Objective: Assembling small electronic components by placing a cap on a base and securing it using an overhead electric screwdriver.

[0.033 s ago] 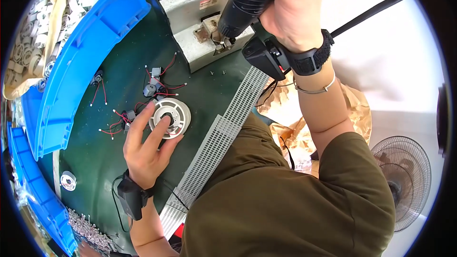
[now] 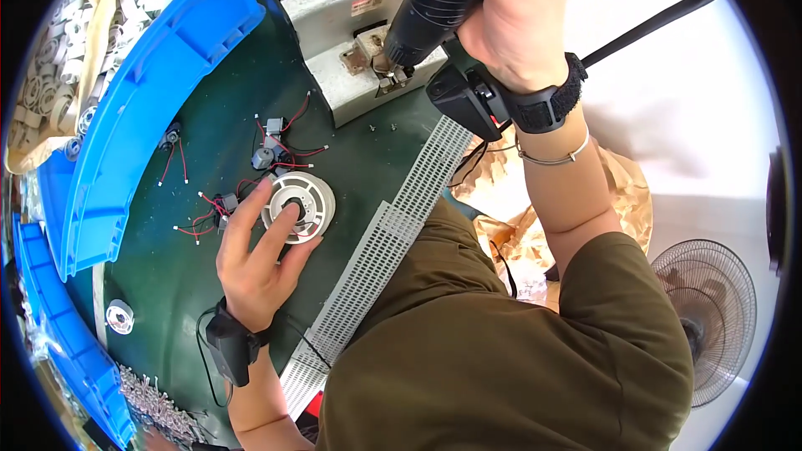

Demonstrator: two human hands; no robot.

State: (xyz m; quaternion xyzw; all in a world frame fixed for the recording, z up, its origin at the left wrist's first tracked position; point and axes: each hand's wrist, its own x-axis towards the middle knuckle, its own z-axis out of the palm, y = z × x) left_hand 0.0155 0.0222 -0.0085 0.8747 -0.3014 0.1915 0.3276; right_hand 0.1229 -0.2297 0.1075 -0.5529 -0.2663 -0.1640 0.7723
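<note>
My right hand [image 2: 520, 21] is wrapped round a black electric screwdriver [image 2: 436, 7], tilted with its lower end at the metal outlet of a grey screw feeder [image 2: 334, 42]. The driver's bit is hard to make out there. With thumb and fingers, my left hand [image 2: 261, 271] holds a white round plastic housing [image 2: 322, 194] that lies on the green tabletop [image 2: 192, 284]. The index finger reaches over its dark centre, and part of its rim is hidden. Just beyond it lie small grey motors [image 2: 266, 157] with red and black wires.
Blue bins [image 2: 167, 75] line the left side, one full of white plastic parts [image 2: 63, 58]. Nearby are another white round part [image 2: 120, 316] and a pile of small metal pieces [image 2: 159, 405]. A perforated white strip [image 2: 376, 242] edges the table; a fan [image 2: 710, 317] stands at right.
</note>
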